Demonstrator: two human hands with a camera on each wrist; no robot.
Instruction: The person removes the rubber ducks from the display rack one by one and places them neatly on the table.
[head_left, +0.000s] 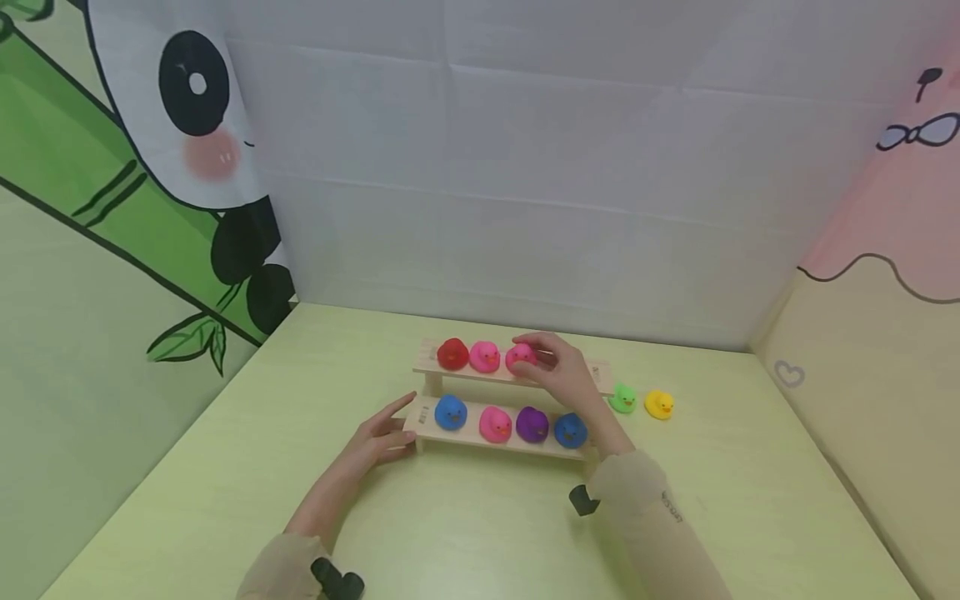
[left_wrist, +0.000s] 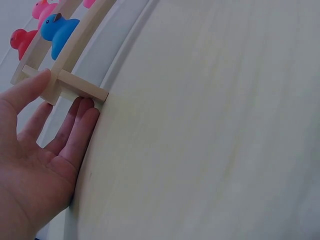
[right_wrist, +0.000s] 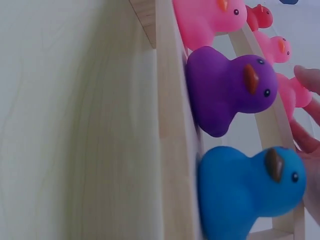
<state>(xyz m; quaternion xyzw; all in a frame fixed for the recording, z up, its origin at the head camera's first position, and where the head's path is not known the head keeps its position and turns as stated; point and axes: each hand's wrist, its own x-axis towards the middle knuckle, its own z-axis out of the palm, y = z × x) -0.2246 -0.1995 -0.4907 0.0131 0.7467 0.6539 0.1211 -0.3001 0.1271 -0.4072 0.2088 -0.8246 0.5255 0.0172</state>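
Note:
A two-step wooden stand (head_left: 465,433) bears small rubber ducks. My left hand (head_left: 377,439) holds the stand's left end, thumb at the lower board's edge (left_wrist: 37,85) and the other fingers around the end and leg. On the upper step, my right hand (head_left: 558,367) pinches a pink duck (head_left: 519,357) between thumb and fingers. Left of it are another pink duck (head_left: 484,357) and a red duck (head_left: 452,354). The lower step carries a blue duck (head_left: 451,412), a pink duck (head_left: 495,424), a purple duck (right_wrist: 220,87) and a second blue duck (right_wrist: 235,190). My right hand hides part of the upper step.
A green duck (head_left: 623,398) and a yellow duck (head_left: 660,405) sit on the pale table (head_left: 480,525), right of the stand. A light cloth wall (head_left: 510,225) closes off the back, and printed side walls stand left and right.

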